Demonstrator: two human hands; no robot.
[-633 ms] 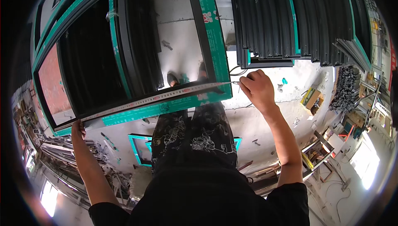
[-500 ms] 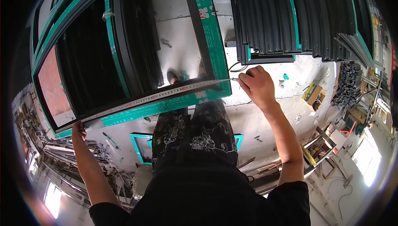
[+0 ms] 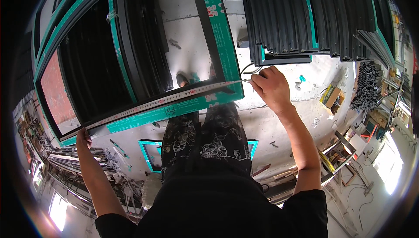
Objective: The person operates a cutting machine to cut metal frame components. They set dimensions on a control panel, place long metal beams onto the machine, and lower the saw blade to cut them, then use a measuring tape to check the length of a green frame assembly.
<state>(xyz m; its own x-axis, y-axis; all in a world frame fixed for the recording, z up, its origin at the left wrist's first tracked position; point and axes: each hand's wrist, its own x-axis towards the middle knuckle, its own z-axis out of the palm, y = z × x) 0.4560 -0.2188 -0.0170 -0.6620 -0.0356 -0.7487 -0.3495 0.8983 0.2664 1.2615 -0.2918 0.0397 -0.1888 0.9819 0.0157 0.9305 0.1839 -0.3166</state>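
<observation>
A tape measure [image 3: 174, 97] is pulled out along the near side of a large black frame [image 3: 224, 41] faced with green protective film. At the frame's right corner, my right hand [image 3: 273, 88] pinches the tape's end just beyond the outer edge. My left hand [image 3: 84, 138] is closed around the tape at the near left corner, its fingers partly hidden behind the frame. The tape runs taut and slightly slanted between both hands, close to the frame's inner edge. No tape case can be made out.
Long black profiles [image 3: 288, 19] are stacked at the far right, and more dark profiles [image 3: 144, 37] show through the frame. A smaller green-edged frame [image 3: 148, 155] lies by my legs. An open cardboard box [image 3: 332, 99] and scrap racks [image 3: 338, 155] stand to the right.
My right hand and the tape's end have shifted up very slightly. Both hands keep their grip, and the frame stays in place.
</observation>
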